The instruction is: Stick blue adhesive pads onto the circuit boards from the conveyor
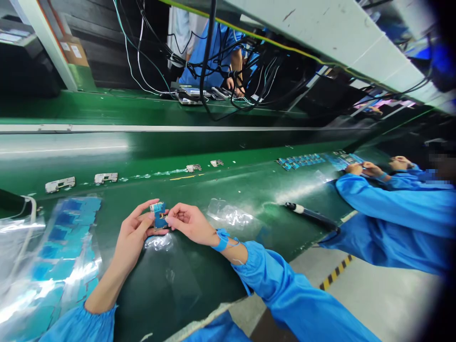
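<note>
My left hand (133, 232) and my right hand (188, 222) meet over the green bench and hold a small blue circuit board (159, 214) between their fingertips. The left hand cradles the board from below; the right pinches its right edge. A blue strap (221, 240) wraps my right wrist. A crumpled clear film (159, 241) lies just beneath the hands.
Clear sheets of blue parts (57, 251) lie at the left. Metal brackets (60, 184) sit along the green conveyor (107, 142). A black-handled tool (311, 214) rests to the right. A co-worker's hands (363, 168) handle blue boards (302, 161) farther right; another person (213, 52) stands opposite.
</note>
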Motion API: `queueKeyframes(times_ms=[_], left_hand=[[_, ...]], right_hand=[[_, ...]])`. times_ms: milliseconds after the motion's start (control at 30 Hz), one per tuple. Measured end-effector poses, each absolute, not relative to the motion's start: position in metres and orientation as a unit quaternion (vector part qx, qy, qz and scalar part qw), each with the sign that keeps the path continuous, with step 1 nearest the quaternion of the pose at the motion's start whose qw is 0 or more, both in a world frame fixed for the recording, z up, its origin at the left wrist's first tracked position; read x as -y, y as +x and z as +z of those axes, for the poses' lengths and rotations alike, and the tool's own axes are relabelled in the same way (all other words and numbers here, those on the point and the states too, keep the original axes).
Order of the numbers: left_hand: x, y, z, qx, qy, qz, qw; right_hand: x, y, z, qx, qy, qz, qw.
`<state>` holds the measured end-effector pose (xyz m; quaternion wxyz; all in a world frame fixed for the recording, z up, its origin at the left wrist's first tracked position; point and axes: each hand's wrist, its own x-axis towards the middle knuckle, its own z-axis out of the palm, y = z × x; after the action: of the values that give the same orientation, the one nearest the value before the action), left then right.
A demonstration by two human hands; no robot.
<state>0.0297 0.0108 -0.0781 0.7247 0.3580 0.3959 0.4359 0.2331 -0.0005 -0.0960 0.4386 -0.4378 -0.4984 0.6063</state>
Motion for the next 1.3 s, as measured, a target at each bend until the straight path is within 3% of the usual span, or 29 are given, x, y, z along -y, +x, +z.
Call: queueKeyframes(times_ms=[1300], left_hand=[[-0.015, 0.028, -0.08, -0.324, 0.347, 0.423, 0.772]], right_hand=[[0.006, 0.242, -0.078, 0.555, -0.423, 0.582, 0.418]])
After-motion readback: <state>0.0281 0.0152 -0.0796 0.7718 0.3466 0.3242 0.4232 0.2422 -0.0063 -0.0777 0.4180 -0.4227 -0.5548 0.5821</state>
